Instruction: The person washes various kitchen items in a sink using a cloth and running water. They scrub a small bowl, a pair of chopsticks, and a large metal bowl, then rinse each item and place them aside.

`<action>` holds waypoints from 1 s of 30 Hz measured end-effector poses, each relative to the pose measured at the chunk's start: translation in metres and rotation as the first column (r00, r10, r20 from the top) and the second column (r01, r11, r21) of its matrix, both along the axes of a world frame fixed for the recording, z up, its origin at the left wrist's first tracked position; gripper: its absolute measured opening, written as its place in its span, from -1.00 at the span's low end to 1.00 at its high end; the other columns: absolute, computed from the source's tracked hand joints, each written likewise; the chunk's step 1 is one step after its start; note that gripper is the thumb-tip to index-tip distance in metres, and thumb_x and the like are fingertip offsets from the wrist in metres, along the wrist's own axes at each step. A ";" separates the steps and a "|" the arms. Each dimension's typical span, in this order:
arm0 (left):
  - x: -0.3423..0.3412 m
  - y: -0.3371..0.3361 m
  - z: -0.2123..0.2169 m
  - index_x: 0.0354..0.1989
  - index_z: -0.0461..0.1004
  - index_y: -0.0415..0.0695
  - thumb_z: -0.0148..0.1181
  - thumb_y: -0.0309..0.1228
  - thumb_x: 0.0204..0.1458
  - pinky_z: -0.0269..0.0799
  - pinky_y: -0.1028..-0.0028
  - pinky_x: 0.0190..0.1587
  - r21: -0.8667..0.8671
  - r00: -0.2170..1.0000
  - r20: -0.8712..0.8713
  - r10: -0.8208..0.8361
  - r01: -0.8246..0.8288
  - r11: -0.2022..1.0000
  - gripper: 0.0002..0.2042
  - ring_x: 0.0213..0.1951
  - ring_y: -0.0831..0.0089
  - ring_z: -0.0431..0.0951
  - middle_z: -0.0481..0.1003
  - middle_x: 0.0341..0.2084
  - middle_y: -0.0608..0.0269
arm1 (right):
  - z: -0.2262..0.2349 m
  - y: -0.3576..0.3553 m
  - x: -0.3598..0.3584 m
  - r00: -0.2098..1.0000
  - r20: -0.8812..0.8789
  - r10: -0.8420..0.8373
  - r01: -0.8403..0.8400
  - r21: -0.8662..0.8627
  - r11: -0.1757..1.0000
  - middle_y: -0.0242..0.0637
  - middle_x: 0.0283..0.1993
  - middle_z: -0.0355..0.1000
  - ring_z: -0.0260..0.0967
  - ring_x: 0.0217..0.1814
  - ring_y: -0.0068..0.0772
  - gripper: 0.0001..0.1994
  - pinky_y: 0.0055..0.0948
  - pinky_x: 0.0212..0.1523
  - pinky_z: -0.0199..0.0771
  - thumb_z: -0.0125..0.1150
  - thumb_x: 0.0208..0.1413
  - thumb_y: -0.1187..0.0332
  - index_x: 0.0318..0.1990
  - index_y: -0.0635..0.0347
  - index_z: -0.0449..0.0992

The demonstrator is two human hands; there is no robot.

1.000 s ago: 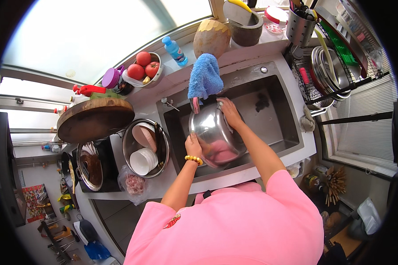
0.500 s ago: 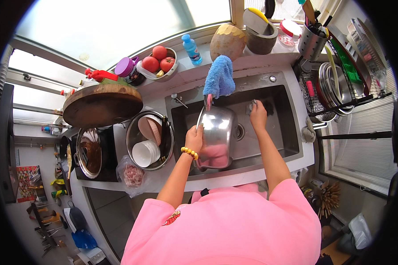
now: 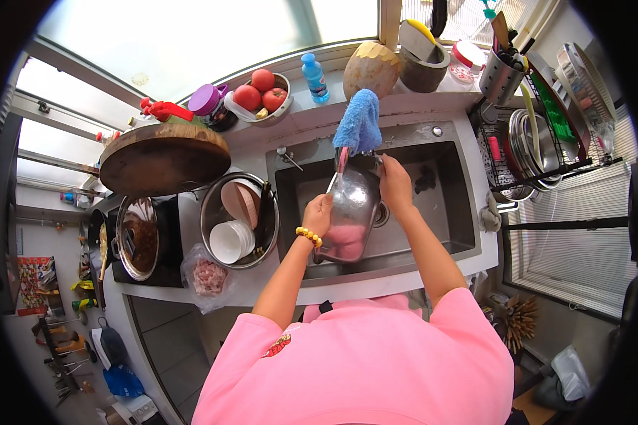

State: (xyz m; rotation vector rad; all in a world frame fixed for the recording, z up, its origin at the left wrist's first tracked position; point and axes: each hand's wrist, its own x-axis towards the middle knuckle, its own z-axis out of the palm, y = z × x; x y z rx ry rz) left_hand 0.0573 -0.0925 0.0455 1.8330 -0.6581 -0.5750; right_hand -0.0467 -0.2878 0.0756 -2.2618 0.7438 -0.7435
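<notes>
My left hand (image 3: 317, 215) grips the rim of a shiny steel pot (image 3: 354, 205), which is tilted on its side over the sink (image 3: 432, 230). The pot's polished wall reflects my pink shirt. At the pot's far right edge is my right hand (image 3: 395, 185), its fingers closed on a small grey scrubbing pad that they mostly hide. A blue fluffy cloth (image 3: 359, 122) covers the faucet just beyond the pot. A dark clump (image 3: 425, 179) lies on the sink floor to the right of my right hand.
Left of the sink stands a metal basin (image 3: 204, 219) with white bowls, beside bagged meat (image 3: 209, 276) and a lidded pan (image 3: 136, 241). A round wooden board (image 3: 164, 161) leans behind. Tomatoes (image 3: 247, 97) and a blue bottle (image 3: 315, 79) line the sill. A dish rack (image 3: 539, 170) stands right.
My right hand has moved left from over the sink's right side to the pot's far right edge. The pot has tilted slightly in my left hand.
</notes>
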 end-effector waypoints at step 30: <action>-0.004 0.063 0.004 -0.53 0.29 -0.28 -0.22 -0.14 0.24 0.19 0.39 -0.53 0.021 0.984 0.097 0.151 -0.153 0.988 -0.55 -0.63 0.39 0.18 0.24 -0.73 0.14 | -0.001 0.096 0.032 0.942 -0.154 0.299 -0.336 -0.365 0.868 -0.23 0.05 0.36 0.27 0.09 -0.02 -0.64 -0.22 0.11 0.25 0.04 -0.10 0.29 -0.06 0.05 0.44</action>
